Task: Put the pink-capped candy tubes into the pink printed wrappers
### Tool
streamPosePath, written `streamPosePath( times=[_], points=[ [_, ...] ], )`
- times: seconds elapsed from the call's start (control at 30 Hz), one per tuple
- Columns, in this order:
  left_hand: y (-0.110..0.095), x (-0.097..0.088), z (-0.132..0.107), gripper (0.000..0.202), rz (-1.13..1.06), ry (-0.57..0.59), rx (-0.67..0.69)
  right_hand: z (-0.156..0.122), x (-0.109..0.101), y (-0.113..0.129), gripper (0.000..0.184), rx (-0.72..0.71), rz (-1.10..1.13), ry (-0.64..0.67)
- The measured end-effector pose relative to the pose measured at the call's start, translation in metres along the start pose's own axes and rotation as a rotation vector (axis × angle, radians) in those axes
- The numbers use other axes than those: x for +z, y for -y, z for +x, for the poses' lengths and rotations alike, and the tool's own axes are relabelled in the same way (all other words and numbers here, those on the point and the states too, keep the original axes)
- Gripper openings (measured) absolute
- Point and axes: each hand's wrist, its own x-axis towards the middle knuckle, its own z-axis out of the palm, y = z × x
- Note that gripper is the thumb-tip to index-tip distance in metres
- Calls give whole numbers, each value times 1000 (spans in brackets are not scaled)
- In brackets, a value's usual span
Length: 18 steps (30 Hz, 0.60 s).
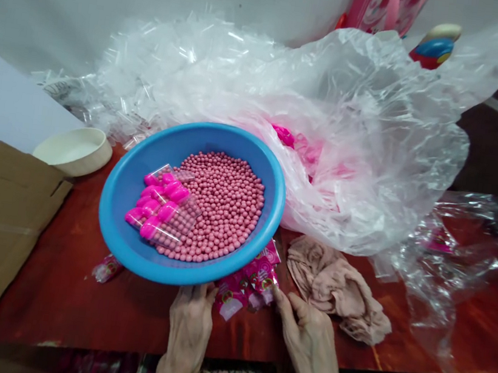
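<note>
Where round blue basin (173, 274) overhangs left hand (190, 324), right hand (309, 336) touches glossy packets (260, 272) — both hands' fingers: pinch unclear.

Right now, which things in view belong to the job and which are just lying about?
Likely in the job: printed pink packets by the right hand; blue basin; pink balls; pink-capped clear tubes.

Apparently just lying about: crumpled cloth; cream bowl; brown cardboard.

Pink printed packets (261, 267) now seen loosely heaped, overlapping, spread on reddish tabletop (130, 321), partly hidden by blue basin (182, 273).
</note>
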Motion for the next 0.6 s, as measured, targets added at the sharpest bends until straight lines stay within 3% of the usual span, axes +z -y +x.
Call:
streamPosePath(
  times=[0.27,0.43,0.6],
  points=[
    [-4,-26,-8,8,-414,42,-268,0,1,0,61,50,90,-46],
    [-18,-17,-11,21,-717,83,-425,-2,-3,0,58,54,182,-56],
    [-35,-6,-12,26,-894,198,-522,-2,1,1,52,105,209,-152]
  ],
)
